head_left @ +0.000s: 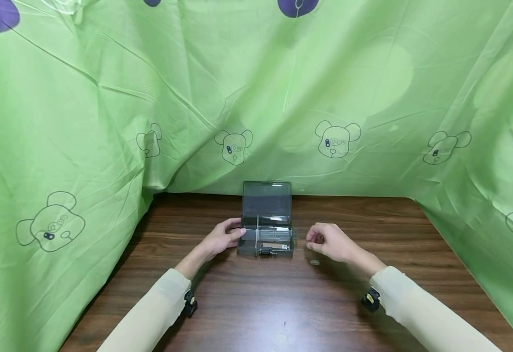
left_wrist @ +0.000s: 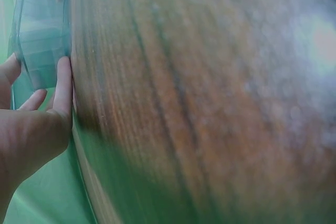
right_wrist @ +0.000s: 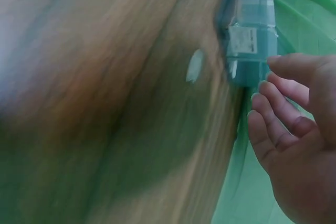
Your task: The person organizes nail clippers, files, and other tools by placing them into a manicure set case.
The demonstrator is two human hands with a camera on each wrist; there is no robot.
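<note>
A smoky clear plastic box (head_left: pixel 248 248) stands on the table with its hinged lid (head_left: pixel 267 199) raised at the back. Thin dividers split its inside into compartments. A nail clipper (head_left: pixel 275 246) and a small dark item (head_left: pixel 267 252) lie in the front compartment. My left hand (head_left: pixel 219 238) grips the box's left side, thumb at the rim and fingers along the outer wall. Just right of the box, my right hand (head_left: pixel 332 241) hovers with loosely bent fingers; nothing shows between them in the right wrist view. Below it lies a small, pale, oval piece (head_left: pixel 314 262) on the table.
The brown wood-grain table (head_left: pixel 247 303) reaches back to a green curtain (head_left: pixel 283 98) with bear-head prints, which hangs behind and along both sides. A tiny dark speck (head_left: pixel 285 323) is on the tabletop near the front. Black wrist cameras (head_left: pixel 190 303) sit at both sleeves.
</note>
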